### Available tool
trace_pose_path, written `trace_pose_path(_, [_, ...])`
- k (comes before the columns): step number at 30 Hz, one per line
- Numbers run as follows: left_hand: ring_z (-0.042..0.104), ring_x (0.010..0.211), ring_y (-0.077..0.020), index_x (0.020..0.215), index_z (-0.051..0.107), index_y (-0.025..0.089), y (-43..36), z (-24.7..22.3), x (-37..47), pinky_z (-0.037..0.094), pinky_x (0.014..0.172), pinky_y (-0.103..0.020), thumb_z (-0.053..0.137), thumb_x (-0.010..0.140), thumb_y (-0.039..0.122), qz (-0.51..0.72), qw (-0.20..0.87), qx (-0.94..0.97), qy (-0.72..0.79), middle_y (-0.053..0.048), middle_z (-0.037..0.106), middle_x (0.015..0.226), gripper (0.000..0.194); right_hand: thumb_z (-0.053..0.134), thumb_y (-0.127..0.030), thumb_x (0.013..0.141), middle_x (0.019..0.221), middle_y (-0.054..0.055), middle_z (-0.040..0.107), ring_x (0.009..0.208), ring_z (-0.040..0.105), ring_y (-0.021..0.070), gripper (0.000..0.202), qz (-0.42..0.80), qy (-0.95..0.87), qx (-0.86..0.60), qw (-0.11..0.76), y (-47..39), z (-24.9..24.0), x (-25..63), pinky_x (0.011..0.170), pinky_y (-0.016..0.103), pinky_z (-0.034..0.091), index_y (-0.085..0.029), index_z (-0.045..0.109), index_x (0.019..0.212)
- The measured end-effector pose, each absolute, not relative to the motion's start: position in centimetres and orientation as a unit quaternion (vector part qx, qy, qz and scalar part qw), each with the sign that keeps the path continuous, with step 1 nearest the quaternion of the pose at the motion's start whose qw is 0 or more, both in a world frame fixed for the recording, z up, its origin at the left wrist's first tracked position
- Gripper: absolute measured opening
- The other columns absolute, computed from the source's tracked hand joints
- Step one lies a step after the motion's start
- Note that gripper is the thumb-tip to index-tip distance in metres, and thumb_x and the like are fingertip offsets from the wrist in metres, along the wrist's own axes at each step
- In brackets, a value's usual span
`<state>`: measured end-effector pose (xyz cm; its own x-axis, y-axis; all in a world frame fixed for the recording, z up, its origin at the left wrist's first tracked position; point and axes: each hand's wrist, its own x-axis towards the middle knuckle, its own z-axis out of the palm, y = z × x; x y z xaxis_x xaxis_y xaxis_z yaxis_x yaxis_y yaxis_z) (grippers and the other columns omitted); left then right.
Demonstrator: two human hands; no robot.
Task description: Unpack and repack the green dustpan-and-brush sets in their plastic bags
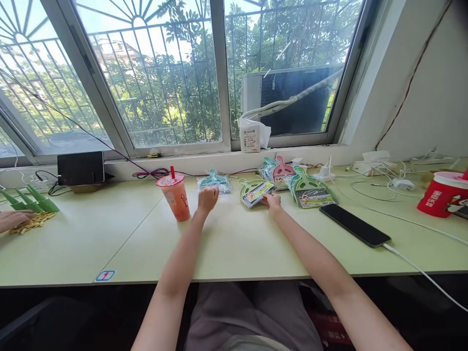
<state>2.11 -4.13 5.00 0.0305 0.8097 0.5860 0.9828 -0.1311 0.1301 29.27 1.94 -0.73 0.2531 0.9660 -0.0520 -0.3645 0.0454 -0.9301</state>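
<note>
fingers of right hand [273, 201] pinch the near right edge of a green dustpan-and-brush set [253, 192], on the surface [234, 243] between the hands; edge hold probably to leave most of the printed label uncovered. left hand [208, 199] at the near side of a blue dustpan-and-brush set [213, 181], fingers curled in; can't tell if they pinch its wrapper. pink set [283, 169] and another green set [310, 189] sit bunched beyond and right, likely for easy reach. phone [354, 224] lies flat, cable plugged in, presumably charging.
</note>
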Motion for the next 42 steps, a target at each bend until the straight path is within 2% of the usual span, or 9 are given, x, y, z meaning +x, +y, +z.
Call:
trace_pose_path(4, [0.068,0.090,-0.0287,0.081,0.071,0.017,-3.9,4.3,-0.5,0.049,0.080,-0.038,0.029,0.100,0.033,-0.171,0.109,-0.671,-0.713,-0.015,0.071,0.089,0.049,0.067,0.002,0.069,0.056,-0.004,0.063,0.052,0.064,0.0104,0.023,0.529,-0.286,-0.490,0.632,1.6,-0.2,29.1,0.058,0.021,0.062,-0.018,0.056,0.067])
trace_pose_path(8, [0.067,0.103,-0.0319,0.129,0.058,0.014,-3.8,3.9,-0.5,0.049,0.092,-0.043,0.042,0.098,0.039,-0.183,0.097,-0.654,-0.728,-0.017,0.070,0.110,0.043,0.066,0.002,0.070,0.058,-0.003,0.065,0.051,0.062,0.0098,0.020,0.532,-0.303,-0.492,0.618,1.5,0.6,29.4,0.055,0.020,0.061,-0.017,0.058,0.067])
trace_pose_path(12, [0.050,0.135,-0.0305,0.154,0.032,0.021,-3.9,3.3,1.0,0.020,0.120,-0.058,0.049,0.087,0.011,-0.124,0.121,-0.748,-0.641,-0.015,0.057,0.142,0.070,0.066,0.001,0.071,0.058,-0.003,0.066,0.050,0.062,0.0100,0.018,0.525,-0.312,-0.492,0.620,1.6,1.1,30.1,0.053,0.021,0.060,-0.016,0.062,0.070])
trace_pose_path(17, [0.059,0.123,-0.0225,0.152,0.039,0.026,-4.0,2.8,2.9,0.009,0.122,-0.061,0.035,0.081,-0.004,-0.056,0.044,-0.825,-0.560,-0.008,0.070,0.123,0.077,0.063,0.003,0.075,0.059,-0.001,0.068,0.049,0.062,0.0099,0.018,0.530,-0.309,-0.464,0.639,1.3,1.7,30.7,0.055,0.021,0.060,-0.014,0.063,0.072])
trace_pose_path(22, [0.060,0.117,-0.0229,0.156,0.029,0.028,-4.0,2.8,4.4,0.023,0.119,-0.057,0.037,0.095,0.015,-0.125,0.007,-0.811,-0.572,-0.006,0.071,0.111,0.063,0.064,0.004,0.073,0.058,-0.003,0.067,0.051,0.063,0.0094,0.020,0.524,-0.306,-0.477,0.636,1.3,1.8,30.8,0.059,0.022,0.062,-0.016,0.062,0.073])
trace_pose_path(25, [0.055,0.126,-0.0273,0.144,0.052,0.027,-3.9,2.5,5.0,0.028,0.117,-0.054,0.045,0.096,0.029,-0.105,0.023,-0.811,-0.575,-0.011,0.065,0.124,0.048,0.066,0.003,0.072,0.058,-0.004,0.066,0.053,0.063,0.0092,0.020,0.520,-0.310,-0.481,0.634,1.2,1.8,31.0,0.061,0.023,0.063,-0.017,0.061,0.073])
trace_pose_path(28, [0.052,0.130,-0.0253,0.127,0.067,0.030,-3.9,2.5,5.2,0.030,0.116,-0.049,0.047,0.085,0.010,-0.094,-0.007,-0.831,-0.549,-0.008,0.062,0.133,0.051,0.067,0.002,0.073,0.063,-0.003,0.068,0.057,0.065,0.0094,0.019,0.517,-0.314,-0.481,0.635,1.2,2.0,31.2,0.063,0.022,0.063,-0.016,0.062,0.074])
trace_pose_path(35, [0.060,0.118,-0.0177,0.147,0.037,0.022,-4.7,3.8,6.1,0.025,0.119,-0.044,0.037,0.068,-0.007,-0.184,-0.090,-0.822,-0.531,-0.001,0.077,0.103,0.084,0.063,0.005,0.076,0.061,-0.003,0.068,0.053,0.063,0.0084,0.020,0.522,-0.316,-0.483,0.628,1.1,2.0,31.2,0.058,0.020,0.061,-0.015,0.061,0.074])
trace_pose_path(42, [0.056,0.127,-0.0318,0.141,0.041,0.014,-5.4,3.0,8.0,0.013,0.121,-0.061,0.050,0.093,0.035,-0.137,-0.004,-0.752,-0.645,-0.018,0.058,0.138,0.052,0.064,0.005,0.076,0.064,-0.001,0.070,0.056,0.066,0.0096,0.019,0.529,-0.327,-0.454,0.639,1.0,2.1,31.6,0.055,0.019,0.060,-0.014,0.063,0.075])
